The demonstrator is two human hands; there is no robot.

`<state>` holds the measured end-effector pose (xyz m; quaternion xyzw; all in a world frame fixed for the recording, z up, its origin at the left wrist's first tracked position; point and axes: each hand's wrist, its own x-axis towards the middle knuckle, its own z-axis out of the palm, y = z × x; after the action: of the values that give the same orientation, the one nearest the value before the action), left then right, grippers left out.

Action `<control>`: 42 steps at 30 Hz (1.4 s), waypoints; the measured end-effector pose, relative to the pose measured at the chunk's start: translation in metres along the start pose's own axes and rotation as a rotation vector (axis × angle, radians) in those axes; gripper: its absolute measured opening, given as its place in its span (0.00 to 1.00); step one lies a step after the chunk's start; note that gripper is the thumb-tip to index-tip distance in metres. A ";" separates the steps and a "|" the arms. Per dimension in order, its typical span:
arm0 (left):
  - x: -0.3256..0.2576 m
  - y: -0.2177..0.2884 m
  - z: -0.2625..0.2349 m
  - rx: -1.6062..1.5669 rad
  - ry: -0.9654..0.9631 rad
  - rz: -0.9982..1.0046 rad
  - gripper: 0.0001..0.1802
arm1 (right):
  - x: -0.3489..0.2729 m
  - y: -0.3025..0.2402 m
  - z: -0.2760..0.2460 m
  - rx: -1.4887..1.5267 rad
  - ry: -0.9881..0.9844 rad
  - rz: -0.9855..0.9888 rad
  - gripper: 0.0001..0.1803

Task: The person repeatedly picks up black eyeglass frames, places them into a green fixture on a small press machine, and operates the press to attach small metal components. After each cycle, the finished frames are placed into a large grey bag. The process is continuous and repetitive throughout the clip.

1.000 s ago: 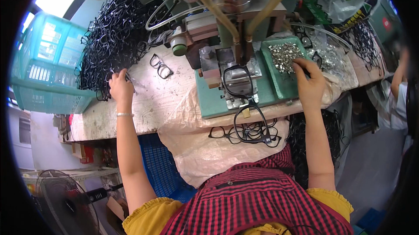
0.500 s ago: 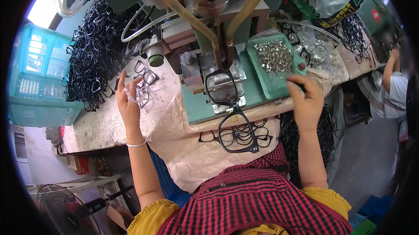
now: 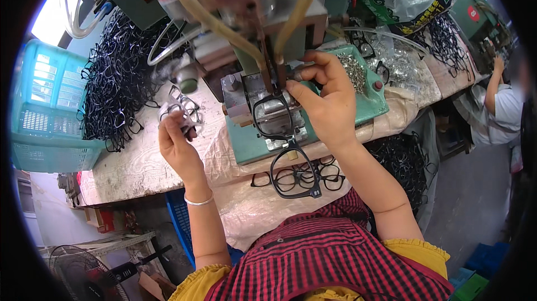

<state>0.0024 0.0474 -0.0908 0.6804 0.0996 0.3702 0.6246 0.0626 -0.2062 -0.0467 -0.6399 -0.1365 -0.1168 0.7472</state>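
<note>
A black spectacle frame (image 3: 272,165) sits on end in the metal fixture (image 3: 273,106) of a bench machine, one rim at the fixture and the other hanging towards me. Beside the machine's two copper-coloured tips (image 3: 272,74), my right hand (image 3: 331,100) has thumb and forefinger drawn together. Whatever lies between them is too small to make out. On the left, the fingers of my left hand (image 3: 182,147) are closed on a pale, see-through piece (image 3: 172,112), blurred by motion. Several black spectacle frames (image 3: 331,178) lie on the wrapped bench edge below the fixture.
A green tray (image 3: 376,95) of small shiny metal parts stands right of the fixture. Black frames are heaped (image 3: 114,60) at the left, by turquoise baskets (image 3: 47,102). More frames hang low (image 3: 400,161) at the right. A fan (image 3: 84,273) stands lower left; another person (image 3: 498,100) is far right.
My right hand has moved left from beside the green tray to the machine's tips, its fingers closing. My left hand has shifted slightly and its fingers have curled in around the pale piece.
</note>
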 end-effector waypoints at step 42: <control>0.099 -0.057 -0.078 1.402 0.042 0.002 0.10 | -0.005 0.041 -0.080 -0.714 0.179 -0.058 0.07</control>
<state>0.0422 0.1784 -0.1101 0.9156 0.3261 0.2324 0.0361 0.0766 -0.2793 -0.0981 -0.8434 -0.0394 -0.2338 0.4821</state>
